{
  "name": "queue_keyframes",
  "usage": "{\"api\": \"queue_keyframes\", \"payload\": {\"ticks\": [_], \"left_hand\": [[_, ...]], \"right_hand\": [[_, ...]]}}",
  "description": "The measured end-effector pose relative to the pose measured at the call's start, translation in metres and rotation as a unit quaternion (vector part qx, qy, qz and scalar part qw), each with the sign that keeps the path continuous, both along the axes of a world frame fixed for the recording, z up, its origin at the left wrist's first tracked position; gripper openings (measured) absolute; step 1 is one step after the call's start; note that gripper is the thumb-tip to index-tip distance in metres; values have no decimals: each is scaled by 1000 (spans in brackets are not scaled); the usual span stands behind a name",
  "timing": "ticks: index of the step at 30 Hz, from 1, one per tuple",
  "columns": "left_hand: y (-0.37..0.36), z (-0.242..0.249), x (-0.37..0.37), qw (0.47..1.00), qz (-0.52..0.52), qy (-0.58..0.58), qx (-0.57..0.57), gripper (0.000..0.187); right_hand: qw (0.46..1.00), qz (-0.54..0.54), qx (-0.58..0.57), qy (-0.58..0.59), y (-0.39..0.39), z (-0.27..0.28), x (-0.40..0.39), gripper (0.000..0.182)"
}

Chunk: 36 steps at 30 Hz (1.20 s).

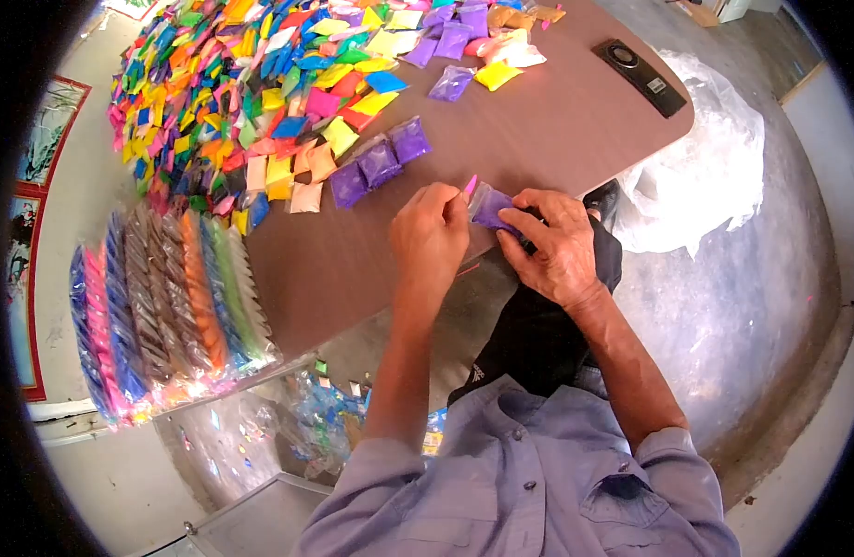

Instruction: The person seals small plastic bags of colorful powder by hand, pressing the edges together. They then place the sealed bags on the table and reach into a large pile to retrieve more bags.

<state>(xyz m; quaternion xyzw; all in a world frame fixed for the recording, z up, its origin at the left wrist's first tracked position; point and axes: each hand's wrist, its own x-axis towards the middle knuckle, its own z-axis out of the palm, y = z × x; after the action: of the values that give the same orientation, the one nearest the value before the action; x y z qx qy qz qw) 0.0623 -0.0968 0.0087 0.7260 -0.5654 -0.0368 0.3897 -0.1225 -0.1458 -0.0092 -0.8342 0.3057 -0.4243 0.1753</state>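
My right hand (555,243) pinches a small clear packet with purple filling (491,206) over the table's near edge. Close by on its left, my left hand (431,234) is closed, and a small pink pointed piece (471,185) sticks out above its fingers. What kind of thing the pink piece is, I cannot make out. Just beyond my left hand, a few purple packets (381,162) lie joined in a row on the brown table (529,130). A single purple packet (451,84) rests farther back.
A large heap of colourful packets (260,74) covers the table's far left. Long bundles of wrapped coloured packets (158,297) lie at the left edge. A dark device (640,76) sits at the right end. Clear plastic sheeting (701,158) is on the floor beside the table.
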Motion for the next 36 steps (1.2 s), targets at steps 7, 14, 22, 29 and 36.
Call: {"api": "queue_keyframes", "payload": {"ticks": [7, 14, 22, 29, 36], "left_hand": [[24, -10, -15, 999, -18, 20, -30, 10], [35, 4, -15, 999, 4, 41, -34, 9], [47, -17, 19, 997, 21, 19, -68, 9], [89, -14, 52, 989, 135, 36, -49, 5], [85, -16, 51, 989, 133, 38, -59, 5]], "right_hand": [[1000, -5, 3, 3, -1, 0, 2, 26], [1000, -12, -5, 4, 2, 0, 3, 26], [999, -18, -20, 20, 1, -2, 2, 24], [992, -90, 78, -43, -15, 8, 12, 13], [978, -181, 78, 69, -34, 18, 17, 10]]}}
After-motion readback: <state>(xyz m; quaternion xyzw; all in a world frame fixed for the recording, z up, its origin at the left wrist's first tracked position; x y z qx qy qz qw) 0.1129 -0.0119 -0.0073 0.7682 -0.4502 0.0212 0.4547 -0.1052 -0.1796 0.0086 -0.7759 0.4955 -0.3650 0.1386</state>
